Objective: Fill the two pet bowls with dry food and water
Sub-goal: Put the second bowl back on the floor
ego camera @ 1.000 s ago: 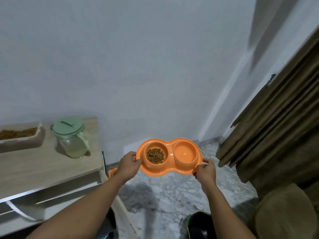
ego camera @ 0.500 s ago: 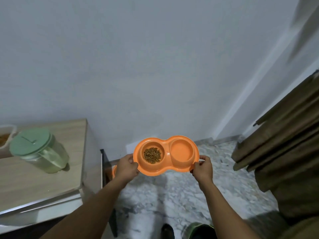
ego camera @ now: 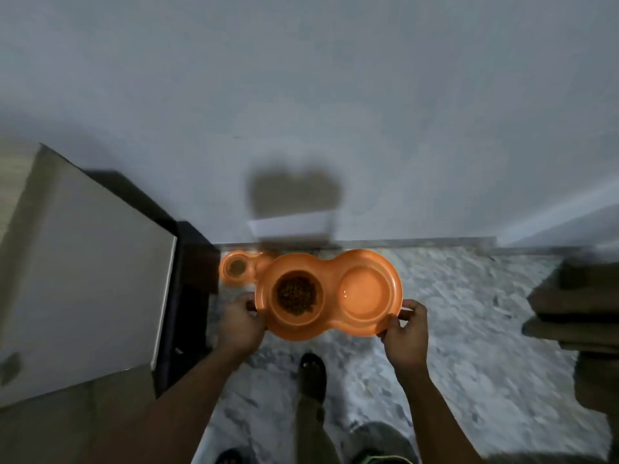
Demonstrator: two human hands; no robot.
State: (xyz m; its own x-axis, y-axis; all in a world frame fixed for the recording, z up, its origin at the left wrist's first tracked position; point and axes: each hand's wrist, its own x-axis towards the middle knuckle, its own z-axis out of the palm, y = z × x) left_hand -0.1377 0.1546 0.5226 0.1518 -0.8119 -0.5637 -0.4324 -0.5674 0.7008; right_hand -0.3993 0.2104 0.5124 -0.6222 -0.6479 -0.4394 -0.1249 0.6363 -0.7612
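Note:
I hold an orange double pet bowl [ego camera: 330, 326] level above the marble floor. Its left cup holds brown dry food [ego camera: 297, 295]; its right cup [ego camera: 366, 293] looks glossy, possibly with water. My left hand [ego camera: 240, 324] grips the bowl's left rim and my right hand [ego camera: 406, 333] grips its right rim. A second orange double bowl [ego camera: 238, 267] sits on the floor by the wall, partly hidden behind the one I hold; one of its cups has something dark in it.
A wooden cabinet [ego camera: 83, 279] with a dark side edge stands at the left. The grey wall [ego camera: 301, 95] and its skirting run across ahead. Brown curtain folds [ego camera: 582, 313] hang at the right. My foot [ego camera: 311, 373] is on the marble floor [ego camera: 469, 329].
The view has tilted downward and the picture is blurred. The bowl in my hands has gone lower, toward the floor. The jar and food tray on the cabinet have left the view; the second bowl now shows.

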